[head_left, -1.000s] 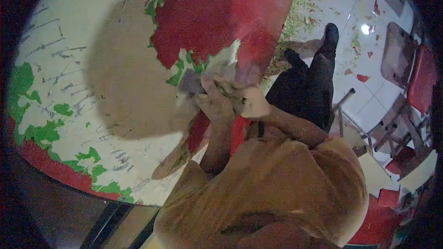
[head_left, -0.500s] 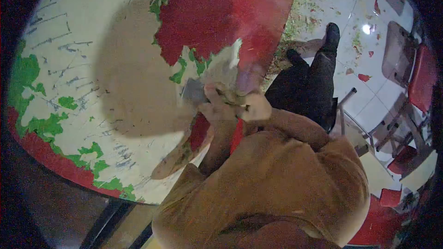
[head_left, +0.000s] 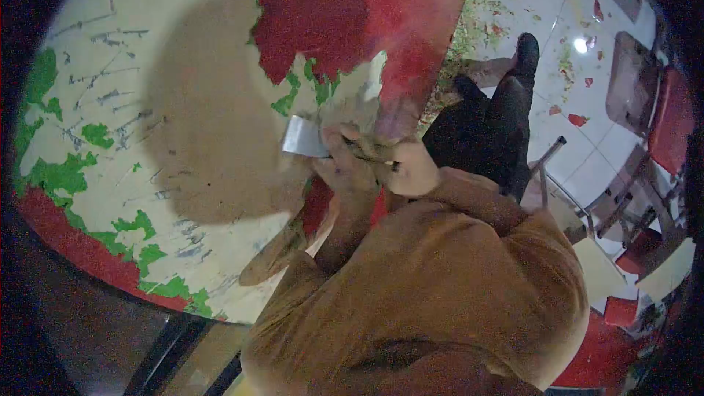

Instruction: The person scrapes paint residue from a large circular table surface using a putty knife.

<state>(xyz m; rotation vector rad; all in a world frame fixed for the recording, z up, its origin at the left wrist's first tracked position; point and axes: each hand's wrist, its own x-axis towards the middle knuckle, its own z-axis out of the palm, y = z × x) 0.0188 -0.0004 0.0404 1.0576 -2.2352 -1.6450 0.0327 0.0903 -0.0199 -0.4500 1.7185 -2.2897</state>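
Observation:
My left hand [head_left: 345, 165] is closed around a metal scraper [head_left: 304, 136] near its blade. The wide, flat blade points left, low over or against the tabletop. My right hand [head_left: 414, 167] is closed at the handle end, beside my left hand; the handle is mostly hidden by the fingers. Under and around the blade lies the round tabletop [head_left: 213, 103], mostly bare cream surface with scratch marks. Near the blade, ragged green scraps [head_left: 284, 99] border a large red covering [head_left: 315, 29] that is still attached.
More green and red remnants [head_left: 62, 172] line the table's left edge. Peeled flakes [head_left: 578, 120] litter the white tiled floor [head_left: 543, 95]. My legs [head_left: 477, 125] are beside the table. Chairs with red parts [head_left: 669, 128] stand at the right.
The scraper blade, blurred before, now shows sharply and a little higher. Patches on the tabletop have shifted slightly upward at the left, while the floor hardly moves. Both hands keep their hold.

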